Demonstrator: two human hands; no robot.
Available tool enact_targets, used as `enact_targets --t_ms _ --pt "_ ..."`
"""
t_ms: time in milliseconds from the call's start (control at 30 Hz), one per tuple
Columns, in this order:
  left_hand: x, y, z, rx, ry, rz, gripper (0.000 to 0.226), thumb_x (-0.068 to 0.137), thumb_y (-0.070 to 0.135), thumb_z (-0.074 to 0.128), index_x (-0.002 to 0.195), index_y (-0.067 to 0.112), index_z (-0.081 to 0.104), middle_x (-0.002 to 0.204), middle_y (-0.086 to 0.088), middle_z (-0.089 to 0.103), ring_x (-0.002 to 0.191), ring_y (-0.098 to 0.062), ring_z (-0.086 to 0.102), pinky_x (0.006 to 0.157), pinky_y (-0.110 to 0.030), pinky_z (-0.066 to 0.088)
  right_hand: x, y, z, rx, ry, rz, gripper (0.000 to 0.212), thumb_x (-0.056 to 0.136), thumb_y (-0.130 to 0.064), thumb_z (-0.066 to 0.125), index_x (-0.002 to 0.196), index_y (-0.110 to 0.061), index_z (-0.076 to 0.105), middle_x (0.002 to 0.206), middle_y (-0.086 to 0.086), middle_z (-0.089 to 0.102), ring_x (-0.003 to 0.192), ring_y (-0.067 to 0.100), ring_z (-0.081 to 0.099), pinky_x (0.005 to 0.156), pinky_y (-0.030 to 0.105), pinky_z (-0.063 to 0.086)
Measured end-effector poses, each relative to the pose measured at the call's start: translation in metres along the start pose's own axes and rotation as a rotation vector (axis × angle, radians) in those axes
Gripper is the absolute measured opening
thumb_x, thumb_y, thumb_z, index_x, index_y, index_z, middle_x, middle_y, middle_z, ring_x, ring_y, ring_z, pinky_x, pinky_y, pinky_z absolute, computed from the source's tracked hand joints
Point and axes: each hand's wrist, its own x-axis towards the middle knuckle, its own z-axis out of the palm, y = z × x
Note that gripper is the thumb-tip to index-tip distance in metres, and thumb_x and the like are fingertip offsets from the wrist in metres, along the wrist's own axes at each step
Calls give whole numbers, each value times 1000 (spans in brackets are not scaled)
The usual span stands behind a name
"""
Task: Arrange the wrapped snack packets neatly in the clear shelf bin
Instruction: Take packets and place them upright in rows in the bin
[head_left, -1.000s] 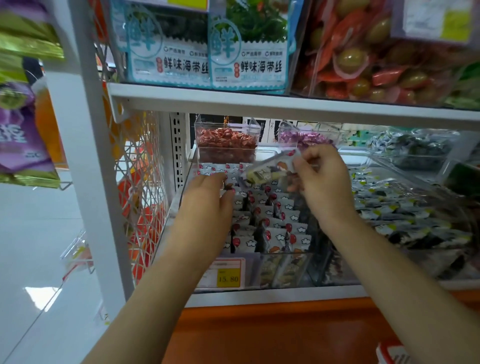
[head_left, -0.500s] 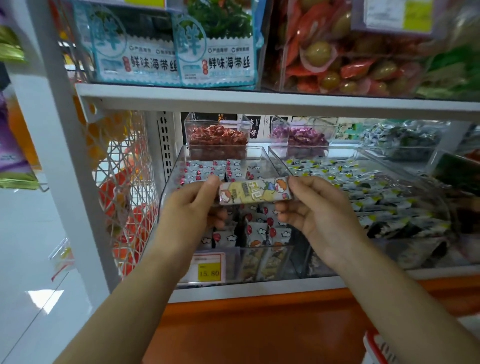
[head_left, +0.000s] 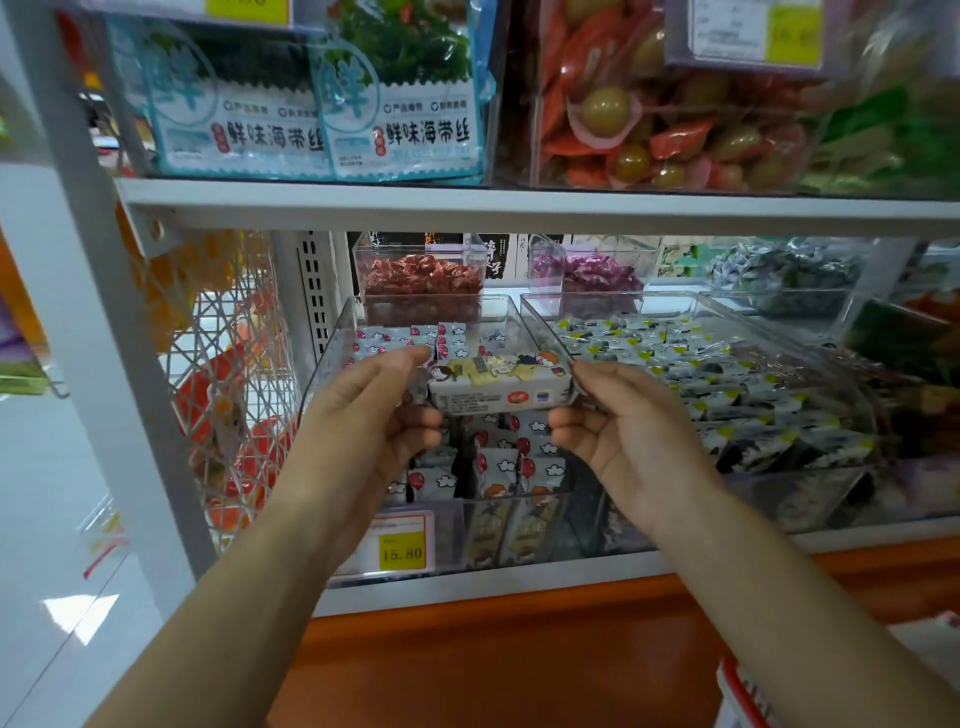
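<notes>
- Right now gripping one wrapped snack packet (head_left: 498, 387) by both short ends, held in the air over the middle of the clear shelf bin (head_left: 326, 364).
- Pinched at the left end by the left hand (head_left: 363, 423), forefinger on top and thumb below; other fingers curled loosely underneath, touching nothing clearly.
- Pinched the same way at the right end by the right hand (head_left: 623, 436), so clamped on both sides, no finger spread wide.
- Lies with its long axis left to right, straight across the bin, printed face tipped toward the near side.
- Hangs just above the filed packets (head_left: 501, 460), which stand on edge in columns running near to far.
- Equally close to both hands; neither one nearer.
- Probably mid-placement: needs lowering into a column, likely a turn first to match the filed ones.
- Looks like slack at the far right of the bin, though glare makes that unsure.
- Risk: knocking the standing columns over on the way down.
- Also there: yellow price label (head_left: 402, 553) on the near wall, neighbouring bin of green-and-black packets (head_left: 737, 400) to the right, red wrapped sweets (head_left: 423, 275) farther back.
</notes>
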Motion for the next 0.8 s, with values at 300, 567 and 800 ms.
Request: enact_targets --t_ms 300,567,800 --pt "-1 -3 0 267 87 145 20 80 22 63 97 12 67 68 4 64 57 -6 61 55 -16 51 0 4 -4 -175 -106 -182 23 79 -17 62 101 -10 67 81 9 70 62 17 67 56 23 55" --pt "-3 -1 3 220 -12 194 35 67 24 63 99 11 66 67 2 68 61 -12 66 60 -17 53 -2 1 -2 -120 49 -150 15 88 -7 58 76 -9 65 66 5 71 54 15 65 49 22 53" --pt "-1 -4 1 163 -43 177 27 75 13 63 102 11 66 75 -4 71 71 -16 70 67 -20 55 1 -5 -5 7 111 -11 8 87 -11 59 81 -8 65 61 3 69 48 12 62 43 21 51"
